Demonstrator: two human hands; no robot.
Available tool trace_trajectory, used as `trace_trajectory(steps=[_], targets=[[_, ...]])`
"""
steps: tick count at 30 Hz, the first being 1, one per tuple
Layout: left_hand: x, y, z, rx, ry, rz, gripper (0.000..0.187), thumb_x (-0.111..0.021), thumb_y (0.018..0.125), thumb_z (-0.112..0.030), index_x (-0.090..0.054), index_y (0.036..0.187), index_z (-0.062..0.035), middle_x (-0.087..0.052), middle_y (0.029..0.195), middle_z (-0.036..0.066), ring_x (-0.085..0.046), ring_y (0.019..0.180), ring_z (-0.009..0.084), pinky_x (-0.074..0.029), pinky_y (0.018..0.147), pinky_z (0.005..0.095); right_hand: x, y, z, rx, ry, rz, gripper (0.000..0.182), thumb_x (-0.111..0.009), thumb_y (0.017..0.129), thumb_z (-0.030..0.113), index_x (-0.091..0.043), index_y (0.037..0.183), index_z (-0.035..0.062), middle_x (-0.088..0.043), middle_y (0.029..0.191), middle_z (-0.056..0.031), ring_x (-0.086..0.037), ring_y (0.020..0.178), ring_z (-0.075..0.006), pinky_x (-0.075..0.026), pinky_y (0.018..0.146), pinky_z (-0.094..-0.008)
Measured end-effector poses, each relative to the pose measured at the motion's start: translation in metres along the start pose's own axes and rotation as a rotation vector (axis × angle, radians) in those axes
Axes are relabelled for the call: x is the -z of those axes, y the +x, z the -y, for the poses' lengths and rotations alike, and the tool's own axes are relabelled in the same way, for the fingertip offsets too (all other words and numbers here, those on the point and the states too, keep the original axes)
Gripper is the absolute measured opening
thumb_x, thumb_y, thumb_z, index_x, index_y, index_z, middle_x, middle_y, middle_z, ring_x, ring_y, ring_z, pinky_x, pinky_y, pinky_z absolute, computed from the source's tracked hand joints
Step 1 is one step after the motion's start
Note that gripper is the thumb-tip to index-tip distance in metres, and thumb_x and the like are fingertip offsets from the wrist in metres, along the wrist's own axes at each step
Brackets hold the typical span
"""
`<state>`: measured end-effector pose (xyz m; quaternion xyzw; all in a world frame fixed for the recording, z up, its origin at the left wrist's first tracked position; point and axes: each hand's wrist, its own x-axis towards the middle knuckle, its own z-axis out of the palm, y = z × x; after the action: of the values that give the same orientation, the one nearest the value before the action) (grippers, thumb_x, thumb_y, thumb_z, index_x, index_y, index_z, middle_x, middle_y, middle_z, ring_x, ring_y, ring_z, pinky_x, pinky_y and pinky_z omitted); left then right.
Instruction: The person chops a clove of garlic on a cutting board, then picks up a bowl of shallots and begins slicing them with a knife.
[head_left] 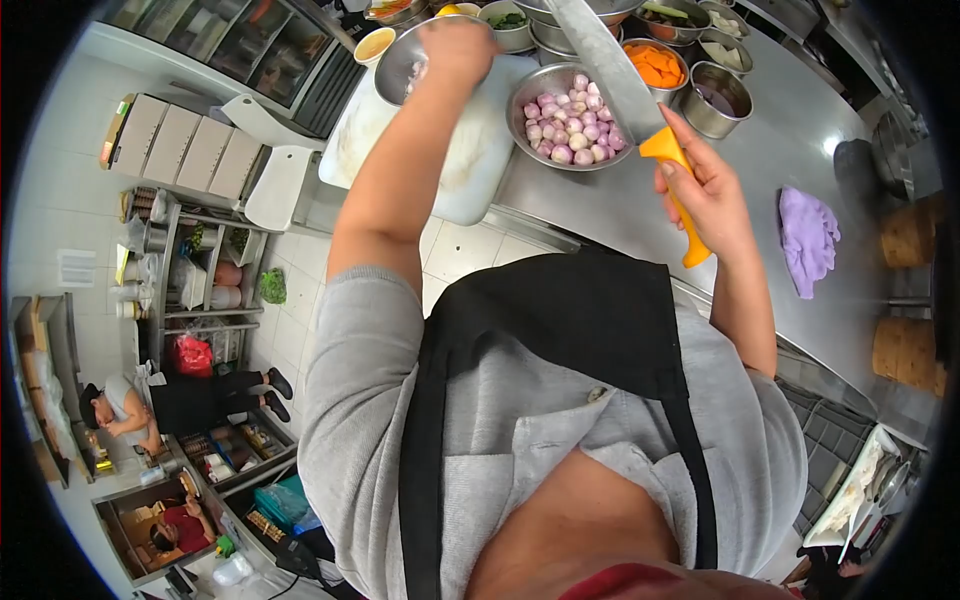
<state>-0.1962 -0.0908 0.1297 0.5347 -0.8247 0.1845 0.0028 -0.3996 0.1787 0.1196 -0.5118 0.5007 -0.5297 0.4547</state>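
Observation:
My right hand (708, 190) is closed round the yellow handle of a large knife (610, 75). The broad blade points up and away, passing over the right rim of a steel bowl of peeled shallots (570, 125). Farther left, my left hand (455, 45) is over another steel bowl (395, 62), partly covering it. A few pale purple pieces show inside that bowl. The fingers of this hand are turned away and blurred, so what they hold, if anything, is hidden. Below lies a white cutting board (460, 165), stained and wet-looking.
Sliced carrots (655, 65) fill a steel bowl beside a steel pot of dark liquid (716, 100). More bowls crowd the counter's back edge. A purple cloth (808, 240) lies on the steel counter (770, 160). Shelving (205, 265) and another person (150, 405) are off to the left.

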Motion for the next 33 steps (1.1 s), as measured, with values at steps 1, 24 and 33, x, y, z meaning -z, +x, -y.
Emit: trace_trajectory(steps=[1,24,33], targets=[[-0.004,-0.006,-0.014,-0.116,-0.119,0.039,0.031,-0.061,0.084,-0.030,-0.065,0.112,-0.0191,-0.061,0.116,0.011,-0.056,0.112,0.0246,-0.040,0.092,0.0510,0.003,0.000,-0.001,0.034,0.013,-0.005,0.053,-0.046,0.092,0.004,-0.035,0.143,0.0107,-0.054,0.077,-0.0027,-0.045,0.049,-0.0048,-0.037,0.043,-0.0184],[-0.099,-0.153,0.069,0.320,-1.835,0.177,0.041,-0.066,0.083,-0.008,-0.052,0.119,0.0061,-0.060,0.107,0.010,-0.062,0.092,0.0179,-0.051,0.079,0.0271,-0.056,0.021,-0.049,-0.247,0.033,0.433,0.027,-0.054,0.085,0.013,-0.049,0.109,0.0024,-0.057,0.078,-0.0061,-0.056,0.059,-0.0092,-0.045,0.051,-0.0237],[-0.148,-0.170,0.073,0.413,-0.835,-0.102,0.036,-0.074,0.076,-0.015,-0.059,0.106,-0.0008,-0.067,0.086,0.012,-0.066,0.084,0.0232,-0.052,0.072,0.0319,-0.118,0.031,-0.082,0.018,-0.705,0.523,0.048,-0.048,0.088,0.016,-0.038,0.134,0.0108,-0.060,0.091,-0.0267,-0.060,0.085,-0.0407,-0.047,0.076,-0.0462]])
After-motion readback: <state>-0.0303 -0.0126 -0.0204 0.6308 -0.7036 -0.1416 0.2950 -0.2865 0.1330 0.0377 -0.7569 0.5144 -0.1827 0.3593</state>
